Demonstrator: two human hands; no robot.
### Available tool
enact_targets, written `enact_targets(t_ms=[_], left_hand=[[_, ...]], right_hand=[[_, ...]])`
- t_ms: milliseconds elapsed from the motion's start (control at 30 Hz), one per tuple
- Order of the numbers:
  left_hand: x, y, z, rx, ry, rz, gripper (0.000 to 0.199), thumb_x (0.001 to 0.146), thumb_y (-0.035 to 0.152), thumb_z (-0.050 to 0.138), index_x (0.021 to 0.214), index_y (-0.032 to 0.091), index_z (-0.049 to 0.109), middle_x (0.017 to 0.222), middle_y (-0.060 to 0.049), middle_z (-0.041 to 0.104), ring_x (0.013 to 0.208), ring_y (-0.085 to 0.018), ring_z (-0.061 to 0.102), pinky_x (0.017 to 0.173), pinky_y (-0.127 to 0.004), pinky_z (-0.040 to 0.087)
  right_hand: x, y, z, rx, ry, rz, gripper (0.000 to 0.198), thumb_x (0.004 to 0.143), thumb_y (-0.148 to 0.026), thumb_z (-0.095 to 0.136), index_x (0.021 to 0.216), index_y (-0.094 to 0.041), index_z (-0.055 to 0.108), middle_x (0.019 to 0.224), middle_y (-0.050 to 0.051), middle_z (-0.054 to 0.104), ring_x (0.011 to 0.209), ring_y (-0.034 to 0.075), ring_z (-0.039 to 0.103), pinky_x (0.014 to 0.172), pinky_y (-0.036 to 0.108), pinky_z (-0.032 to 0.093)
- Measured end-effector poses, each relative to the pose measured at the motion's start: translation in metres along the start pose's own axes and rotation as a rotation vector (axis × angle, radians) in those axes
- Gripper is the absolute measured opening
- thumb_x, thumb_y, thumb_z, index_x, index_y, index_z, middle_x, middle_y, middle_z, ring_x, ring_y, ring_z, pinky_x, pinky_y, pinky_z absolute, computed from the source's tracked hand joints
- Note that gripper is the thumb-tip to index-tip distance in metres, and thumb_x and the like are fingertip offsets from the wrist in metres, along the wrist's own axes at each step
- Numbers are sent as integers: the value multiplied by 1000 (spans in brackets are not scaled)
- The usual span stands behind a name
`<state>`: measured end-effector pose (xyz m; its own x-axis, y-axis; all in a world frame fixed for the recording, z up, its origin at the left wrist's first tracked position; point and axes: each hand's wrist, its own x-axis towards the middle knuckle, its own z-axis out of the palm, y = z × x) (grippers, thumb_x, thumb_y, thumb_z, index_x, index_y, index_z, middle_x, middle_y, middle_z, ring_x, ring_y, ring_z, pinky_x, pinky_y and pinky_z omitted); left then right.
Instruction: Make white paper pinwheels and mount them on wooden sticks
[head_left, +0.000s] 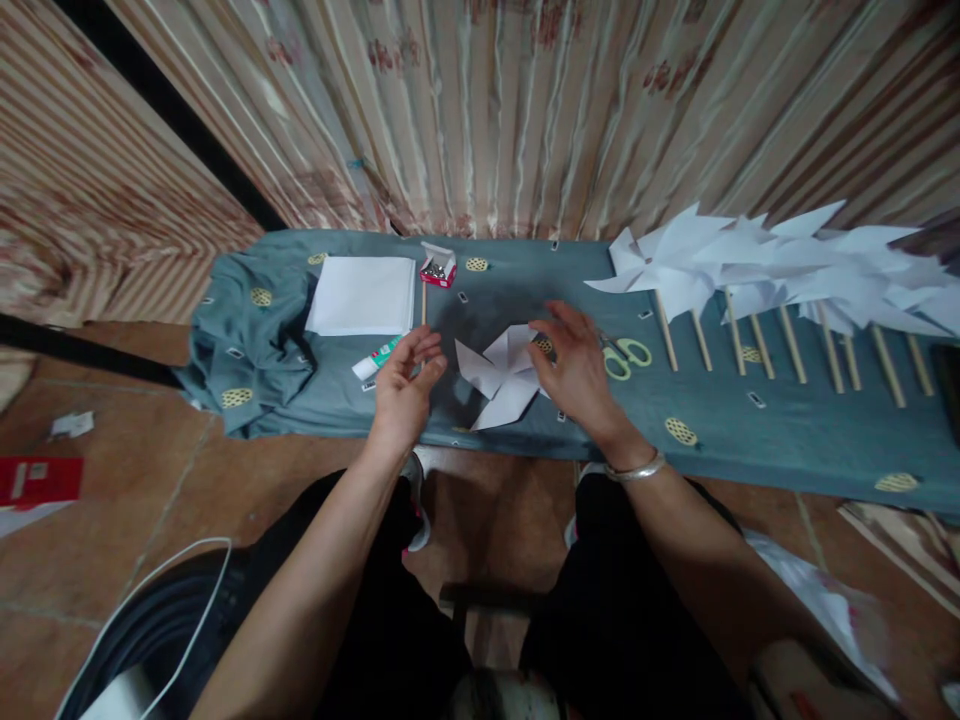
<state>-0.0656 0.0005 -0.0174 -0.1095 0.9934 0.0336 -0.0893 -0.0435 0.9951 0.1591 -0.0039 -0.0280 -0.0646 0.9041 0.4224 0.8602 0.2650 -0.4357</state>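
A white folded-paper pinwheel (pixel 504 378) lies on the cloth-covered bench between my hands, its blades standing up around the middle. My left hand (pixel 406 383) is to its left, palm turned inward, with loosely curled fingers and the thumb apart. A thin wooden stick (pixel 424 304) runs down to the fingers of that hand; whether they touch it is unclear. My right hand (pixel 576 362), with a bangle at the wrist, hovers at the pinwheel's right edge, thumb and fingers spread. Beside the left hand lies a glue tube (pixel 376 358). Green-handled scissors (pixel 628 358) lie right of my right hand.
A stack of white paper (pixel 364 296) and a small red-and-white box (pixel 438 266) of small metal pieces sit toward the back. Finished pinwheels (pixel 780 262) on wooden sticks overlap along the right. A curtain (pixel 480 120) hangs behind the bench (pixel 720 455).
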Motion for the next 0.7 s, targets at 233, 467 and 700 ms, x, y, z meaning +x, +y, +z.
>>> enact_targets(t_ms=[233, 467, 700], left_hand=[[-5, 11, 4, 59, -44, 19, 42, 71, 29, 75, 111, 22, 66, 120, -10, 71, 106, -21, 66, 91, -36, 54], [-7, 16, 4, 71, -74, 24, 40, 73, 29, 76, 111, 23, 66, 122, -9, 69, 110, -22, 64, 91, -34, 54], [-7, 19, 6, 80, -80, 29, 41, 73, 28, 75, 113, 22, 66, 124, -9, 69, 110, -22, 64, 92, -36, 55]], right_hand=[[-29, -16, -10, -129, -280, -249, 37, 98, -26, 42, 128, -20, 63, 154, 14, 45, 147, 32, 30, 111, 56, 35], [-40, -6, -1, -181, -308, -230, 41, 99, -39, 46, 135, -23, 57, 156, 12, 43, 148, 33, 28, 113, 57, 30], [-40, -5, 4, -188, -329, -238, 42, 100, -42, 44, 132, -21, 60, 154, 14, 46, 148, 35, 27, 113, 59, 29]])
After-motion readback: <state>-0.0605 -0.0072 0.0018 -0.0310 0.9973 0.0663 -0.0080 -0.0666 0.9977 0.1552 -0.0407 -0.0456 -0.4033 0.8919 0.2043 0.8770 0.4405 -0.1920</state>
